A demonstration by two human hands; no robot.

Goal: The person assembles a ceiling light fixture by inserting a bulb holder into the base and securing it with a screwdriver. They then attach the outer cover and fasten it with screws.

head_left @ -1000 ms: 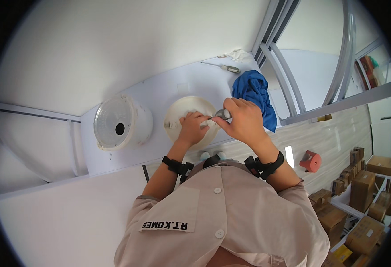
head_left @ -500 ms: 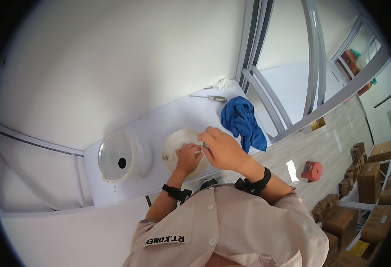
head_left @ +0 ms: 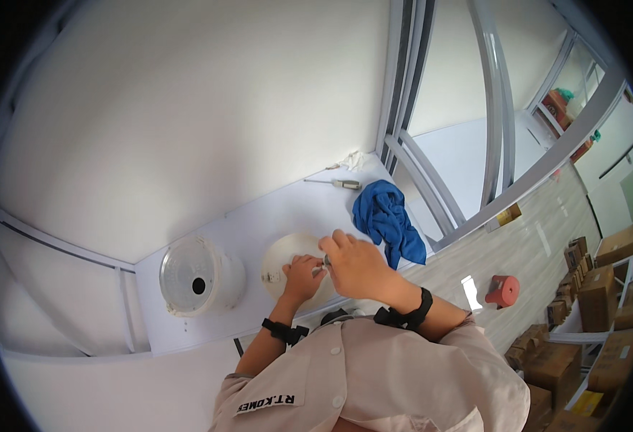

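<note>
In the head view, the person is working over a cream round disc (head_left: pixel 279 253), which is lying on the white table (head_left: pixel 259 210) with its face turning upward; being round, it is showing no long axis, and a small marked patch is sitting near its left rim. The right hand (head_left: pixel 357 266), hovering above the disc's right side, is closing its fingers around a grey-handled tool (head_left: pixel 326 260); the tool's thin end is pointing down-left toward the left hand (head_left: pixel 301 279), its long axis slanting that way, though most of it is hiding behind the fingers. The left hand is resting on the disc with bunching fingertips; whether they are pinching anything, one cannot tell. A white bucket (head_left: pixel 228 277) is standing left of the disc, a blue cloth (head_left: pixel 388 219) is lying to its right, and a long screwdriver (head_left: pixel 346 184) is lying beyond it, up and right. Compared with a second ago, the right hand is covering more of the handle, and the disc is appearing lower in view.
</note>
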